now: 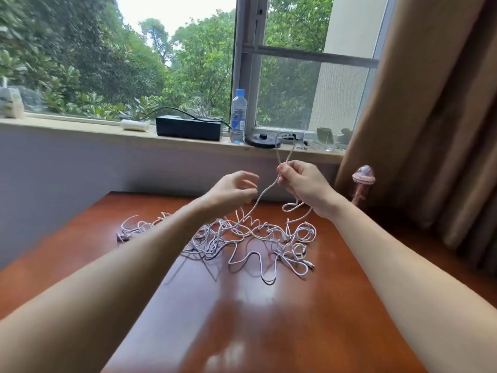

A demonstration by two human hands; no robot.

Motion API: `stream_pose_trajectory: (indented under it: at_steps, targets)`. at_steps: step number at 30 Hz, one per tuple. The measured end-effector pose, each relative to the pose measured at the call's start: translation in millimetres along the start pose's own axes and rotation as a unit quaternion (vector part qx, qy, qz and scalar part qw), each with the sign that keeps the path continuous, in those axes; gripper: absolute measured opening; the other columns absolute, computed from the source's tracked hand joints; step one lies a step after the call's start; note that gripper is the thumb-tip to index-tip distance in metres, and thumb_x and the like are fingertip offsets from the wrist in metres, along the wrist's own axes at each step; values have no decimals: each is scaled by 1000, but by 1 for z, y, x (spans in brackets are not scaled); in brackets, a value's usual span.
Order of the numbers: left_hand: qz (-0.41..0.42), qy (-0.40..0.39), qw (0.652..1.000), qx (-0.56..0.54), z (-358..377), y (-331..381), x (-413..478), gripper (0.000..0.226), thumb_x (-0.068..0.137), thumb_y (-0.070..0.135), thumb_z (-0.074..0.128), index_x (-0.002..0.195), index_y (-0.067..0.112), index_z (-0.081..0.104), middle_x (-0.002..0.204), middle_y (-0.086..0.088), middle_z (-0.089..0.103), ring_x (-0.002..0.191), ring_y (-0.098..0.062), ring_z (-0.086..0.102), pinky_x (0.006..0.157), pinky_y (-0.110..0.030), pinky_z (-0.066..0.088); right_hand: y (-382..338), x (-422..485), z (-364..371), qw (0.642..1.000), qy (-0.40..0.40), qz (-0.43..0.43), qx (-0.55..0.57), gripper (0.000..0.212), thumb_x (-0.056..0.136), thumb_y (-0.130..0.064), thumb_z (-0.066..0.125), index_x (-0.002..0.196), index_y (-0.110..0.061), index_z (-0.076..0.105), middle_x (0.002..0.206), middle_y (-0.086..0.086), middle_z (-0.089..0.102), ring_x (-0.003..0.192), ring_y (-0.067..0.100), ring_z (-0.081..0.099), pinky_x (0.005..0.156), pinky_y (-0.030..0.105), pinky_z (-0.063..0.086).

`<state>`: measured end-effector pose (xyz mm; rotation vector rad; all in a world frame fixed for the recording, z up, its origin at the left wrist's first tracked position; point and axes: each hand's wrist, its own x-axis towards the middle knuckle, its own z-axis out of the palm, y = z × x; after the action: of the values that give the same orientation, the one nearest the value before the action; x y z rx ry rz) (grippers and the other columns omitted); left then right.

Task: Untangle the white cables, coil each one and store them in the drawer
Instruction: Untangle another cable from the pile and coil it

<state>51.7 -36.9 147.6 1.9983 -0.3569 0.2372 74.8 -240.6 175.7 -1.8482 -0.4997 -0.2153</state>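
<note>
On glossy reddish-brown wooden table [242, 319], mid-surface: tangled heap of thin white cables [242, 238], none coiled yet. Above heap: left hand [234, 189] relaxed, fingers loosely parted, gripping nothing, poised beside sloping strand, probably to guide it. Right hand [304, 184] pinching one cable's folded loop, held high, apparently to draw slack clear of tangle. Drawer not visible.

White cables [250, 238] sprawl in a tangle across the far middle of the worktop [242, 319], with bare wood along the near edge and both sides. A pink gadget [363, 181] and the curtain [430, 130] crowd the far right corner.
</note>
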Motion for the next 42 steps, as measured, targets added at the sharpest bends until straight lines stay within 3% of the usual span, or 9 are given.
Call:
stream_pose_trajectory:
  at_steps: [4,6,10,15,22,25,32,35,42]
  targets:
    - [-22,-104,973,206,38,-38,-7,36,93,34,68,127,26,60,109,4,67,81,-6,60,68,-17,43,1,-7,-23,999,40,13,18,25,107,-23,52,89,-8,60,70,0,60,45,5,38,42,15,31]
    - [-23,-78,962,259,52,-49,-4,26,95,35,64,118,23,62,106,0,67,94,-19,61,74,-24,40,6,-11,-34,997,69,23,25,25,107,-23,51,88,-9,60,71,1,60,43,2,40,42,13,32]
    - [-25,-10,964,264,59,-46,7,13,95,22,61,94,29,72,91,2,75,86,-22,68,74,-30,53,22,-17,-57,992,117,38,28,20,105,-22,54,94,-8,62,76,2,64,44,4,40,42,14,33]
    - [-35,66,989,128,58,-24,20,15,93,22,59,96,25,74,71,8,73,72,-12,70,67,-25,55,43,-26,-64,989,92,110,46,23,105,-28,53,106,-12,68,76,2,64,49,8,39,40,15,29]
    - [-66,59,982,-165,49,21,35,14,99,7,60,109,1,68,72,-4,72,44,-11,44,43,-20,33,53,-35,-48,989,-10,133,70,26,100,-27,63,114,-8,72,81,5,65,54,8,40,39,13,27]
    - [-72,40,973,-218,43,32,39,14,100,7,59,110,0,67,73,-4,73,46,-9,48,45,-20,35,49,-34,-36,992,-41,110,50,20,96,-32,69,95,-12,73,78,0,66,51,7,39,39,14,27]
    - [-109,-21,930,-349,40,55,37,10,102,4,53,111,5,57,77,-4,74,53,-7,58,50,-17,46,45,-25,-1,991,-68,74,83,22,96,-33,69,111,-18,75,84,2,68,54,8,41,43,16,30]
    - [-128,-28,911,-391,34,60,38,8,103,4,52,110,5,55,84,-7,74,55,-7,60,56,-16,47,42,-22,13,988,-79,57,115,10,96,-30,69,93,-27,78,79,1,67,54,9,42,44,19,29]
    - [-122,1,923,-364,17,45,35,9,102,8,56,99,2,62,98,-10,75,55,-5,59,54,-14,47,38,-12,33,989,-53,39,135,22,93,-39,71,97,-18,70,79,6,65,49,10,40,41,19,30]
